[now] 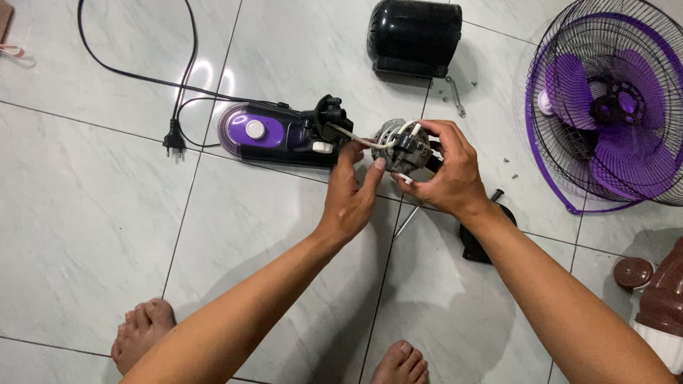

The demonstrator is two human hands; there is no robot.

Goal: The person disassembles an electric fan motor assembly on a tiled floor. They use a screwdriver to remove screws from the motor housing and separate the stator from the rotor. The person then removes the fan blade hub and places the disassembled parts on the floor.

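Note:
Both my hands meet over a small fan motor (400, 144), grey metal with black parts and white wires. My right hand (447, 173) wraps around the motor from the right and holds it above the floor. My left hand (353, 192) reaches in from the left, fingertips on the motor's side and on the white wire that runs to the purple and black fan base (279, 134). The base lies flat on the tiles, its black cord and plug (173, 135) trailing left.
A black motor cover (414, 35) stands behind the motor. A purple fan blade inside its wire guard (606, 107) lies at the right. A black part (478, 245) lies under my right forearm, with small screws nearby. My bare feet (142, 331) rest at the bottom edge.

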